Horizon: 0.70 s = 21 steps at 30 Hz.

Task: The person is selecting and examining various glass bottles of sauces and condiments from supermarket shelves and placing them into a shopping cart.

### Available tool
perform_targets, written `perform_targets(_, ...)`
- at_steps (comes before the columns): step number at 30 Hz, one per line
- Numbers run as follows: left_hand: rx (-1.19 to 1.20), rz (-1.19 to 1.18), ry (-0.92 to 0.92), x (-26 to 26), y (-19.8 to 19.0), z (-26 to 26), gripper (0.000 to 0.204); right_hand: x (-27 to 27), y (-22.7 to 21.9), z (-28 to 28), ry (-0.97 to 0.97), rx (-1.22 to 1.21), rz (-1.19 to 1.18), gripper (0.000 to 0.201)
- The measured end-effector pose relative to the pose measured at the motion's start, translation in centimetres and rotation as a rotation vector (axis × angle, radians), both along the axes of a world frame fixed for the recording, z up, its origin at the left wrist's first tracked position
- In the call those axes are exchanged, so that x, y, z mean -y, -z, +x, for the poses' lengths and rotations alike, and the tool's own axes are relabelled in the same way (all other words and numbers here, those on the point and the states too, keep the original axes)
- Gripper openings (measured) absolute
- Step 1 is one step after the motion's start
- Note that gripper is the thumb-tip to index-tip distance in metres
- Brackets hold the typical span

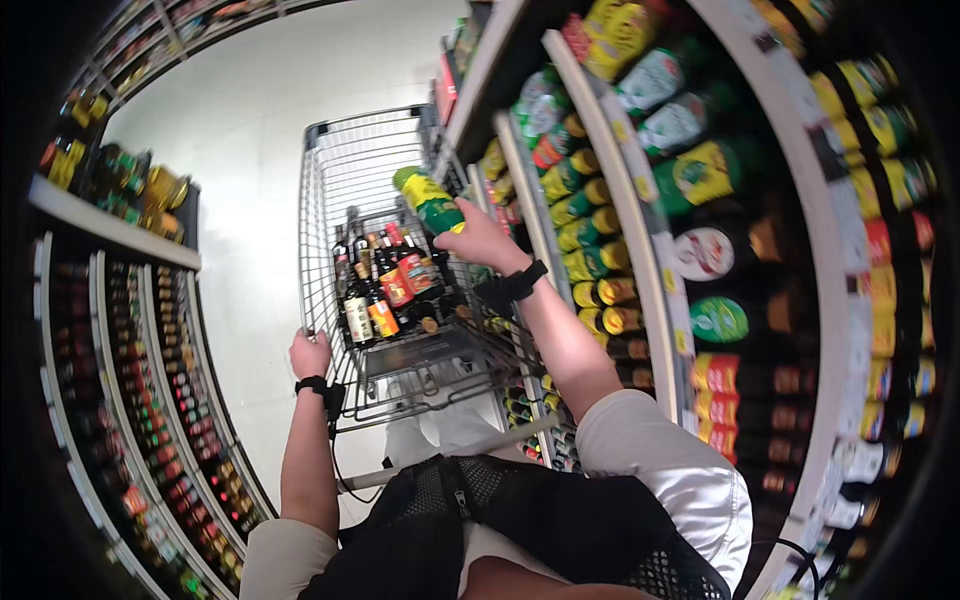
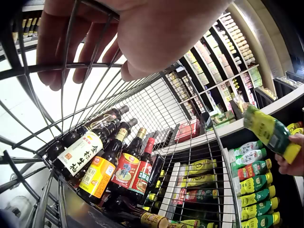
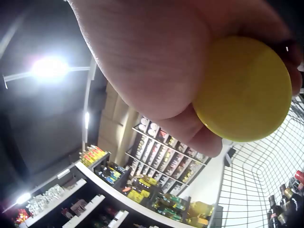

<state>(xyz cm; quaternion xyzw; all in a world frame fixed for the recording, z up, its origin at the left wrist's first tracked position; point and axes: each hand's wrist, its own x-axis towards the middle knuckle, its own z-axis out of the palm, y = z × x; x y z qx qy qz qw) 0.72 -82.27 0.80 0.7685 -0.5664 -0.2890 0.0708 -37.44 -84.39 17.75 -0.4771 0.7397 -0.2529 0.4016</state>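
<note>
My right hand [image 1: 482, 240] grips a green and yellow bottle [image 1: 430, 200] by its yellow-capped end, above the right side of the wire cart [image 1: 312, 200]. In the right wrist view the yellow cap [image 3: 243, 89] sits in the curled right hand [image 3: 156, 61]. My left hand [image 1: 311, 354] is at the near left rim of the cart; in the left wrist view its fingers [image 2: 97, 40] hang over the wires. Inside the cart lie several dark bottles, among them one with a white label [image 2: 78, 154], one with an orange label [image 2: 97, 173] and red-labelled ones [image 2: 126, 170].
Shelves of green and yellow bottles [image 1: 590, 225] stand close along the right side of the cart. More bottle shelves [image 1: 120, 235] stand on the left, across a pale floor [image 1: 235, 200]. Another shelf [image 1: 170, 30] is at the far upper left.
</note>
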Motion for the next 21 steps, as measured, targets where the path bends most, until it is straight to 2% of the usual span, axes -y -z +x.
perform_targets(1, 0.003, 0.026, 0.008, 0.3, -0.4, -0.2, 0.039, -2.0, -4.4, 0.5, -0.014, -0.037, 0.007, 0.077)
perform_targets(4, -0.014, 0.019, 0.048, 1.1, -0.6, -0.4, 0.039, -6.9, -9.1, 0.6, 0.073, 0.035, 0.021, 0.087)
perform_targets(5, -0.016, 0.011, 0.051, 1.4, -0.3, -0.2, 0.038, -8.8, -11.4, 0.7, 0.123, 0.164, 0.089, 0.084)
perform_targets(6, -0.021, 0.018, 0.068, 1.7, -0.1, -0.2, 0.037, -10.7, -12.9, 0.7, 0.106, 0.181, 0.020, 0.080)
perform_targets(10, -0.035, 0.031, 0.073, 2.3, -0.5, -0.4, 0.037, -17.3, -14.5, 0.7, 0.099, 0.144, -0.222, 0.069)
perform_targets(11, -0.039, 0.025, 0.085, 2.5, -0.4, -0.3, 0.037, -18.7, -15.3, 0.8, 0.109, 0.139, -0.229, 0.069)
perform_targets(13, -0.024, 0.054, 0.080, 2.9, -0.6, -0.5, 0.038, -21.3, -17.2, 1.2, 0.173, 0.277, -0.196, 0.070)
perform_targets(15, -0.029, 0.044, 0.080, 3.4, -0.4, -0.6, 0.040, -23.6, -18.5, 1.1, 0.169, 0.238, -0.168, 0.067)
perform_targets(17, -0.067, 0.058, 0.077, 3.7, 0.9, -0.1, 0.042, -25.7, -19.6, 1.7, 0.223, 0.427, -0.189, 0.064)
perform_targets(21, -0.130, 0.137, 0.135, 6.3, 6.0, 1.3, 0.063, -29.1, -21.2, 2.5, 0.312, 0.451, -0.267, 0.055)
